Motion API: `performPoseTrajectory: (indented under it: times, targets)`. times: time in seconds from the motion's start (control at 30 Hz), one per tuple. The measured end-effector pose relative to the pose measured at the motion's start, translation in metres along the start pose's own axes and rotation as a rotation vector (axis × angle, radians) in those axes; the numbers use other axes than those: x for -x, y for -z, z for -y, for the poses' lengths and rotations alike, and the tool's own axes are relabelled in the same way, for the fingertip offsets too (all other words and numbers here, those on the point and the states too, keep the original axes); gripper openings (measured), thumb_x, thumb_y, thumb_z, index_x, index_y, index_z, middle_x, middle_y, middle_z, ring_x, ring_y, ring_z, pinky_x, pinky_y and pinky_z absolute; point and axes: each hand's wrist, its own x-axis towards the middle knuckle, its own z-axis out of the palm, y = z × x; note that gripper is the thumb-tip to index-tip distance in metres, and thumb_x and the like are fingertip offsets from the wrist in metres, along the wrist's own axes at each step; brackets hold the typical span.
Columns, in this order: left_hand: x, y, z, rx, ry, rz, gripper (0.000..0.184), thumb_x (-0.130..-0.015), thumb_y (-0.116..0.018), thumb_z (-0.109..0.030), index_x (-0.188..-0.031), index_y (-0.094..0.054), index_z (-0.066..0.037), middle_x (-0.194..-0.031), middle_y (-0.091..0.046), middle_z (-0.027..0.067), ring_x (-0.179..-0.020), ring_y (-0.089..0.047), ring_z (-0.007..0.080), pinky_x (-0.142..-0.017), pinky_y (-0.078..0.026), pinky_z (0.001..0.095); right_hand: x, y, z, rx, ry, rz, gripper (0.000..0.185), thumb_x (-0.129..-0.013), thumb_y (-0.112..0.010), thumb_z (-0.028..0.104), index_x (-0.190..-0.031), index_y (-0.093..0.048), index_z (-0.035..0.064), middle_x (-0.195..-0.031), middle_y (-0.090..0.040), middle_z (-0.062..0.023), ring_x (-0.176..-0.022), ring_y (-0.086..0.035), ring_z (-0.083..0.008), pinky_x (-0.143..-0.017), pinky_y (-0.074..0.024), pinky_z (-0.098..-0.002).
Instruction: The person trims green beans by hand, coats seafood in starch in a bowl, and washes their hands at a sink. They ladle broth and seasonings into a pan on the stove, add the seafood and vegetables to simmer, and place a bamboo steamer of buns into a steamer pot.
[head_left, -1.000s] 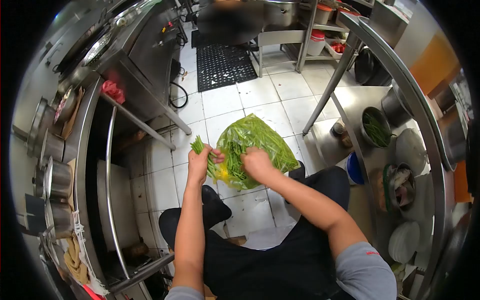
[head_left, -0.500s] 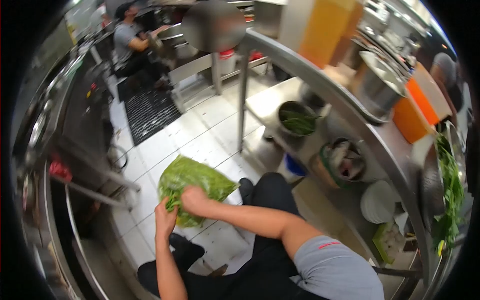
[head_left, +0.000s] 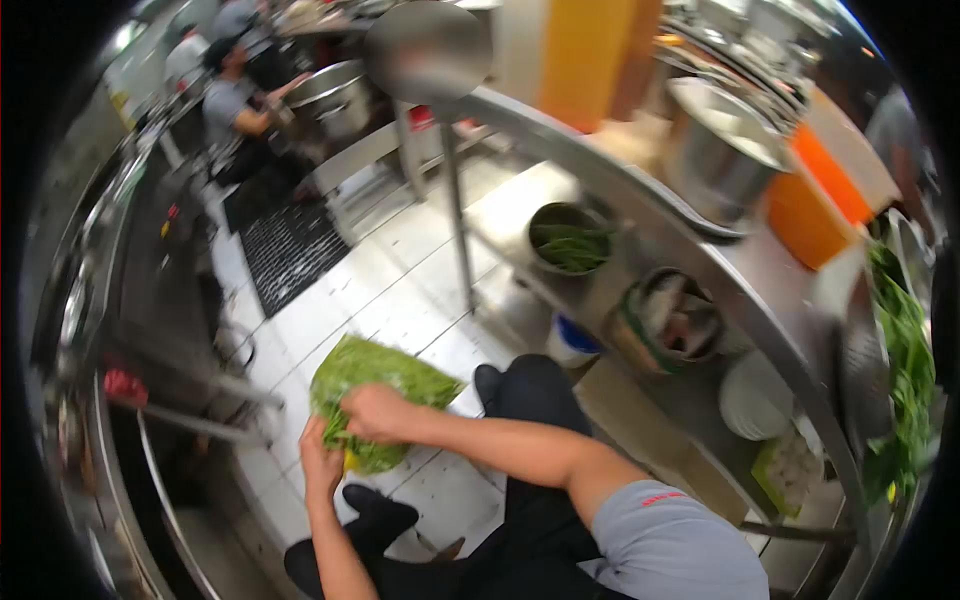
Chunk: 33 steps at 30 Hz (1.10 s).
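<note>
A clear plastic bag (head_left: 395, 365) full of leafy greens lies on the white tiled floor between my feet. My left hand (head_left: 320, 460) is closed at the near left end of the bag, where bunched green leaves show beside the fingers. Just right of it, my right hand (head_left: 375, 412) is also closed, gripping the top of the bag near the same end. The fingertips of both hands are partly hidden. Something small and yellow shows beneath the bag by my left hand.
At right stands a steel table (head_left: 640, 200); its lower shelf holds a pot of greens (head_left: 570, 240) and stacked white plates (head_left: 755, 400). More leafy greens (head_left: 905, 370) lie on top. A black floor mat (head_left: 290, 255) is ahead, near a person (head_left: 235, 110) beside a large pot (head_left: 330, 95).
My right hand has shifted slightly left, closer to my left hand at the end of the bag. The camera view has tilted a little; the bag stays on the floor.
</note>
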Motion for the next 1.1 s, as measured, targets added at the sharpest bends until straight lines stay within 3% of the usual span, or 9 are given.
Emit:
performPoseTrajectory:
  times: [0.1,0.17,0.23,0.33,0.43,0.5,0.63,0.87,1.1]
  targets:
    - [0.001,-0.003,0.006,-0.012,-0.037,-0.056,0.011,-0.078,-0.064,-0.004,-0.086,-0.059,0.002,-0.074,-0.056,0.0155,-0.071,-0.057,0.0308,-0.065,-0.044,0.0384,-0.003,-0.012,-0.004,-0.126,-0.036,-0.17,0.02,-0.071,-0.059,0.021,-0.074,-0.059,0.0014,-0.074,-0.06,-0.018,-0.069,-0.057,-0.0402,-0.064,-0.0477,-0.0466]
    - [0.002,0.003,0.006,0.082,0.212,-0.02,0.012,-0.084,-0.063,-0.009,-0.082,-0.058,0.002,-0.07,-0.059,0.0138,-0.06,-0.057,0.0249,-0.056,-0.044,0.0376,-0.008,-0.008,-0.007,-0.327,-0.171,-0.23,0.015,-0.075,-0.06,0.016,-0.073,-0.056,0.0008,-0.064,-0.054,-0.0128,-0.059,-0.054,-0.0212,-0.056,-0.044,-0.035]
    - [0.003,0.017,0.003,0.472,0.492,-0.028,0.019,-0.09,-0.062,-0.016,-0.08,-0.057,0.0,-0.059,-0.054,0.0056,-0.048,-0.05,0.0131,-0.046,-0.041,0.0311,-0.016,0.008,-0.008,-0.438,-0.248,-0.164,0.019,-0.075,-0.064,0.019,-0.075,-0.059,0.0008,-0.07,-0.057,-0.0149,-0.066,-0.058,-0.0302,-0.061,-0.0461,-0.0411]
    - [0.004,0.025,0.014,0.81,0.527,-0.227,0.019,-0.093,-0.06,-0.017,-0.084,-0.058,-0.001,-0.06,-0.053,0.0027,-0.046,-0.048,0.01,-0.044,-0.039,0.0255,-0.016,0.018,-0.003,-0.41,-0.145,0.013,0.018,-0.08,-0.064,0.017,-0.084,-0.063,0.0,-0.072,-0.059,-0.0122,-0.066,-0.059,-0.0256,-0.063,-0.0476,-0.0382]
    - [0.004,0.029,0.019,0.863,0.516,-0.255,0.019,-0.092,-0.062,-0.018,-0.087,-0.058,0.0,-0.06,-0.052,0.0029,-0.045,-0.047,0.0109,-0.043,-0.039,0.0264,-0.006,0.008,-0.001,-0.152,0.079,0.088,0.019,-0.085,-0.062,0.017,-0.093,-0.066,0.0005,-0.079,-0.062,-0.0113,-0.066,-0.06,-0.0235,-0.063,-0.0482,-0.036]
    - [0.004,0.03,0.018,0.85,0.517,-0.261,0.019,-0.092,-0.062,-0.018,-0.088,-0.058,0.0,-0.061,-0.052,0.0023,-0.046,-0.048,0.0104,-0.044,-0.04,0.026,-0.004,0.003,0.004,-0.42,-0.1,0.233,0.02,-0.086,-0.062,0.017,-0.096,-0.067,0.0003,-0.079,-0.064,-0.0113,-0.065,-0.059,-0.0211,-0.063,-0.0481,-0.0348]
    - [0.003,0.031,0.016,0.812,0.504,-0.266,0.019,-0.093,-0.061,-0.019,-0.087,-0.059,-0.001,-0.062,-0.054,0.0014,-0.047,-0.049,0.0086,-0.044,-0.04,0.0242,-0.002,0.002,0.012,-0.402,-0.248,0.443,0.02,-0.087,-0.061,0.016,-0.095,-0.066,-0.0012,-0.075,-0.064,-0.0113,-0.064,-0.058,-0.0171,-0.061,-0.0471,-0.033]
    - [0.004,0.028,0.014,0.814,0.449,-0.302,0.013,-0.093,-0.06,-0.014,-0.091,-0.058,-0.002,-0.066,-0.056,0.0009,-0.05,-0.048,0.0055,-0.046,-0.04,0.0212,0.004,-0.019,-0.011,-0.43,-0.378,0.224,0.018,-0.084,-0.058,0.014,-0.086,-0.064,-0.0024,-0.062,-0.056,-0.0037,-0.056,-0.049,-0.0089,-0.052,-0.0404,-0.0268]
    - [0.002,0.021,0.009,0.652,0.29,-0.508,0.01,-0.093,-0.059,-0.011,-0.093,-0.054,-0.001,-0.073,-0.056,0.0011,-0.057,-0.048,0.0046,-0.051,-0.042,0.0205,-0.012,-0.003,-0.01,-0.25,-0.309,-0.088,0.016,-0.083,-0.054,0.012,-0.081,-0.061,-0.0014,-0.059,-0.055,-0.0069,-0.053,-0.048,-0.0131,-0.051,-0.0394,-0.0296]
